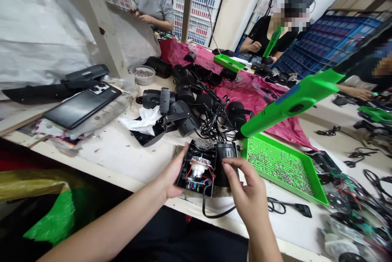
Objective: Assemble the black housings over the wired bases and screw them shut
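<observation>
My left hand [176, 172] grips the side of an open black appliance housing [196, 188]. Inside the housing sit a white motor part [198, 168], red and blue wires and a small circuit board. A black cord runs out of its lower end. Right beside it lies a black rounded casing [226, 152] with slots near its top. My right hand [246, 180] is over this casing, thumb and index finger pinched together; whatever is between them is too small to make out. A green electric screwdriver [290, 101] hangs tilted just above, its tip near the casing's upper right.
A green tray [318, 190] with many small screws lies to the right. Black casings and cords [183, 117] are heaped behind. A phone [82, 105] and a tub of screws [143, 75] are at left. Wired motor parts [343, 229] lie at right. Other people work across the table.
</observation>
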The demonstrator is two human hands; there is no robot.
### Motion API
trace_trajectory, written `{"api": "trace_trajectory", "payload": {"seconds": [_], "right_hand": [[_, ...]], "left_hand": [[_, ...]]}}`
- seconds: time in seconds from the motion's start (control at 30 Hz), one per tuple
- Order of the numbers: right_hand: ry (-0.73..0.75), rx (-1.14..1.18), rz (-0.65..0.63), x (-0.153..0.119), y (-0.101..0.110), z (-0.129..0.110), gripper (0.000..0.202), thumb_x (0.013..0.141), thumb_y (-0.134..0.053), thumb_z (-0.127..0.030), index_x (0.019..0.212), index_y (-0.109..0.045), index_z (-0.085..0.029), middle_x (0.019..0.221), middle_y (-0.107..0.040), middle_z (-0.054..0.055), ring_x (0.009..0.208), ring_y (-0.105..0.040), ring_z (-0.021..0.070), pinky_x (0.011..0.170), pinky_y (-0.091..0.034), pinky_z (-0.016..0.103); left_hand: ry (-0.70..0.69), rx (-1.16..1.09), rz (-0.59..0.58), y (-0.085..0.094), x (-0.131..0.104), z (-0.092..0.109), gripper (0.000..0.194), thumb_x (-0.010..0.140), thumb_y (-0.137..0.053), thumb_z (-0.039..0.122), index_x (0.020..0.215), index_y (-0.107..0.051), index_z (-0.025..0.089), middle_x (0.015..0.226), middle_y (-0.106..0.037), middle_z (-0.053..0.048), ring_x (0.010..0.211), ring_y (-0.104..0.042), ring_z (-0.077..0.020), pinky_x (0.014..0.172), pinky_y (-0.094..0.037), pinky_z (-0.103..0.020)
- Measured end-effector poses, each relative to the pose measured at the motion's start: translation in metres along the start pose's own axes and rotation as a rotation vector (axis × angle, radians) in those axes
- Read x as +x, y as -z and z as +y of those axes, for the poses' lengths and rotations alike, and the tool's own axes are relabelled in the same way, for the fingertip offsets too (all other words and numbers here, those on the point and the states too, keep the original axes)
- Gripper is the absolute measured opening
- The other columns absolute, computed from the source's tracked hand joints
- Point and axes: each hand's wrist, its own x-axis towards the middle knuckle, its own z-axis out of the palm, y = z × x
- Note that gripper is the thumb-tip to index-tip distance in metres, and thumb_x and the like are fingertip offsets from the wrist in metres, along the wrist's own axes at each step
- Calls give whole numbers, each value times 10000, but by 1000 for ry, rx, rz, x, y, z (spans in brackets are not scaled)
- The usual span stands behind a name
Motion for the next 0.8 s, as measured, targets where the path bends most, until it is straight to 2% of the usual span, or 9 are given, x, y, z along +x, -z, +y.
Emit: {"api": "trace_trajectory", "payload": {"seconds": [0.13,0.23,0.3,0.37,0.43,0.53,0.63,0.7,0.8], "right_hand": [[150,-81,-133,1,-3,-4,74,919,-543,-235,918,-615,-218,903,-642,39,877,-615,167,776,-496,301],[217,-181,-155,0,-6,-3,113,938,-500,-200,880,-597,-212,867,-636,35,825,-597,162,740,-488,302],[250,-232,-166,-1,-7,-1,127,943,-487,-192,870,-588,-212,864,-637,33,805,-587,162,722,-478,304],[269,-298,-186,-2,-8,1,130,942,-486,-191,869,-592,-210,859,-635,34,791,-575,170,717,-463,319],[276,-357,-211,-2,-10,2,139,943,-484,-194,873,-603,-209,849,-630,36,785,-564,180,722,-448,337],[280,-368,-247,0,-11,3,142,946,-487,-214,887,-616,-207,857,-625,41,789,-551,189,729,-433,350],[283,-355,-276,4,-9,2,128,943,-499,-216,892,-617,-205,866,-621,41,798,-541,194,736,-421,355],[282,-362,-300,6,-7,2,120,940,-505,-212,894,-616,-205,864,-618,40,797,-537,197,735,-415,358],[287,-377,-322,7,-4,2,128,943,-499,-218,891,-616,-203,862,-615,39,785,-532,197,723,-412,359]], "left_hand": [[-44,44,70,-6,-3,-5,745,871,-332,704,1120,-654,80,990,-736,-163,983,-676,-308,904,-485,-409],[-123,145,142,-8,-7,-5,751,863,-305,724,1146,-653,122,1094,-714,-148,1128,-611,-323,976,-445,-432],[-319,334,187,-4,-12,-2,626,862,-433,664,1171,-650,164,1218,-668,-117,1257,-514,-305,1069,-361,-407],[-582,590,214,6,-19,5,547,837,-571,578,1225,-623,196,1351,-582,-93,1337,-424,-284,1132,-271,-377],[-727,828,190,19,-28,10,620,828,-606,547,1351,-517,226,1458,-470,-91,1366,-382,-281,1147,-251,-387],[-706,1146,86,37,-42,13,856,796,-646,549,1504,-236,299,1583,-248,-69,1433,-254,-296,1166,-225,-433],[-612,1497,90,42,-48,7,1119,689,-724,595,1529,-35,324,1625,-37,-46,1472,-50,-342,1184,-119,-511],[-550,1655,98,38,-47,3,1181,676,-696,647,1525,48,300,1623,32,-62,1470,23,-352,1176,-91,-550],[-548,1740,101,32,-43,1,1169,706,-642,676,1518,95,275,1618,46,-86,1471,31,-343,1170,-107,-563]]}}
